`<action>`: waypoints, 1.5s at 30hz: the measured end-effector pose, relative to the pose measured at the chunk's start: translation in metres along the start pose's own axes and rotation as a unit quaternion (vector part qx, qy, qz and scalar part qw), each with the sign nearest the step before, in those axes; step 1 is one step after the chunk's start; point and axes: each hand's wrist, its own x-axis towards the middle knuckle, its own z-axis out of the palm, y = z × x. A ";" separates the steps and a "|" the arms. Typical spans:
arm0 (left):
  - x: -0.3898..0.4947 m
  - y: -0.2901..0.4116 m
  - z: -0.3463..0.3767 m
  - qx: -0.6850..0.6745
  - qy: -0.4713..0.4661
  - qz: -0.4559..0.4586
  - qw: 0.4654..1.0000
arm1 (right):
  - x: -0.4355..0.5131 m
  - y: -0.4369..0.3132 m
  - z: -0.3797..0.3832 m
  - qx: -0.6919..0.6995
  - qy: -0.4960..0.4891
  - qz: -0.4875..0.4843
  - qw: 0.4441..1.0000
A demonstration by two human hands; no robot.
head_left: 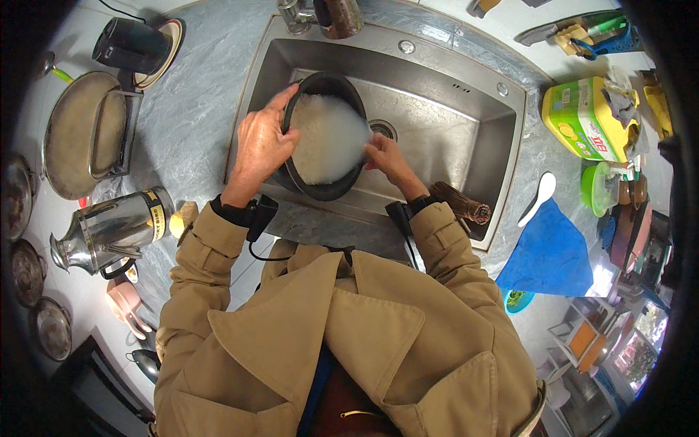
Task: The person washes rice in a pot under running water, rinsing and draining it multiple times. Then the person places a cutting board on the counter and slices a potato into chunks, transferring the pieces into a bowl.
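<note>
A dark inner cooking pot (326, 192) is over the left part of the stainless steel sink (431, 136), tilted to the right. White rice grains (309, 143) lie towards its left side, and cloudy water (346, 143) has gathered on the right, up to the rim. My left hand (265, 143) grips the pot's left rim, thumb on the inside edge. The curled fingers of my right hand (389, 157) hold the right rim beside the water. Close to that hand is the sink drain (382, 130).
A brown bundled brush (461, 203) lies across the sink's front right. At the back stands the faucet (295, 16). A steel thermos flask (117, 229) is on the left counter. To the right are a white spoon (540, 195), a blue cloth (549, 254) and a yellow-green detergent jug (592, 119).
</note>
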 end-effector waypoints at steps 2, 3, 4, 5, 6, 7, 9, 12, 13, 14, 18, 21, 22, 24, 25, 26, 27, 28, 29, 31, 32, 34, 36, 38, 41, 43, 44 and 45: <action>0.001 0.001 -0.001 0.005 0.001 0.002 1.000 | 0.001 0.000 0.000 -0.001 -0.009 0.014 1.000; 0.001 0.001 -0.001 0.010 0.001 0.004 1.000 | 0.001 -0.001 0.000 0.004 -0.013 0.008 1.000; 0.002 0.001 -0.001 0.014 0.000 0.005 1.000 | 0.001 -0.001 0.000 0.009 -0.012 0.009 1.000; 0.002 0.002 -0.002 0.018 -0.002 0.004 1.000 | 0.001 -0.002 0.001 0.018 -0.016 0.011 1.000; 0.002 0.002 -0.002 0.022 -0.004 0.003 1.000 | 0.001 -0.002 0.001 0.013 -0.012 0.012 1.000; 0.003 0.002 -0.003 0.025 -0.006 0.001 1.000 | 0.001 -0.003 0.002 0.011 -0.013 0.014 1.000; 0.004 0.003 -0.003 0.035 -0.005 0.009 0.999 | 0.000 -0.003 0.003 0.013 -0.014 0.018 1.000; 0.005 0.003 -0.003 0.045 -0.006 0.015 0.999 | 0.001 -0.002 0.005 0.024 -0.015 0.019 0.999; 0.005 0.003 -0.003 0.048 -0.006 0.015 0.999 | 0.001 -0.002 0.005 0.028 -0.016 0.018 0.999; 0.005 0.003 -0.003 0.049 -0.004 0.019 0.999 | 0.002 -0.002 0.005 0.032 -0.021 0.018 0.999; 0.006 0.003 -0.003 0.056 0.001 0.033 0.998 | 0.003 -0.001 0.005 0.014 -0.036 0.023 0.999; 0.007 0.004 -0.004 0.067 -0.006 0.039 0.997 | 0.002 -0.002 0.007 0.016 -0.034 0.025 0.999; 0.008 0.005 -0.005 0.071 -0.010 0.039 0.997 | 0.002 -0.002 0.007 0.019 -0.031 0.022 0.999; 0.008 0.006 -0.006 0.071 -0.015 0.037 0.997 | 0.001 -0.002 0.009 0.020 -0.028 0.018 0.999; 0.008 0.006 -0.006 0.071 -0.018 0.036 0.997 | 0.001 -0.002 0.010 0.018 -0.028 0.017 0.999; 0.008 0.007 -0.007 0.077 -0.010 0.053 0.996 | 0.001 -0.002 0.011 0.022 -0.029 0.013 0.999; 0.008 0.008 -0.007 0.083 -0.002 0.069 0.994 | 0.001 -0.002 0.011 0.024 -0.030 0.013 0.999; 0.008 0.008 -0.007 0.089 0.001 0.079 0.993 | 0.001 -0.001 0.012 0.031 -0.032 0.012 0.999; 0.008 0.009 -0.007 0.091 0.000 0.077 0.993 | 0.001 -0.001 0.013 0.038 -0.033 0.010 0.999; 0.008 0.009 -0.008 0.096 -0.011 0.062 0.993 | 0.002 -0.001 0.014 0.039 -0.032 0.007 0.999; 0.008 0.010 -0.008 0.095 -0.011 0.063 0.993 | 0.002 0.000 0.015 0.046 -0.036 0.006 0.998; 0.008 0.010 -0.008 0.093 -0.010 0.066 0.993 | 0.003 0.001 0.015 0.031 -0.028 0.010 0.999; 0.008 0.010 -0.008 0.102 -0.019 0.063 0.993 | 0.003 0.001 0.016 0.029 -0.026 0.014 0.999; 0.008 0.011 -0.008 0.107 -0.021 0.065 0.992 | 0.005 0.002 0.017 0.035 -0.027 0.018 0.999; 0.008 0.013 -0.008 0.112 -0.023 0.067 0.991 | 0.006 0.003 0.018 0.026 -0.027 0.017 0.999; 0.008 0.014 -0.008 0.122 -0.033 0.058 0.990 | 0.007 0.003 0.019 0.036 -0.023 0.011 0.999; 0.008 0.015 -0.008 0.119 -0.030 0.061 0.991 | 0.007 0.003 0.019 0.045 -0.026 0.018 0.999; 0.008 0.016 -0.008 0.115 -0.027 0.065 0.991 | 0.007 0.003 0.020 0.037 -0.021 0.013 0.999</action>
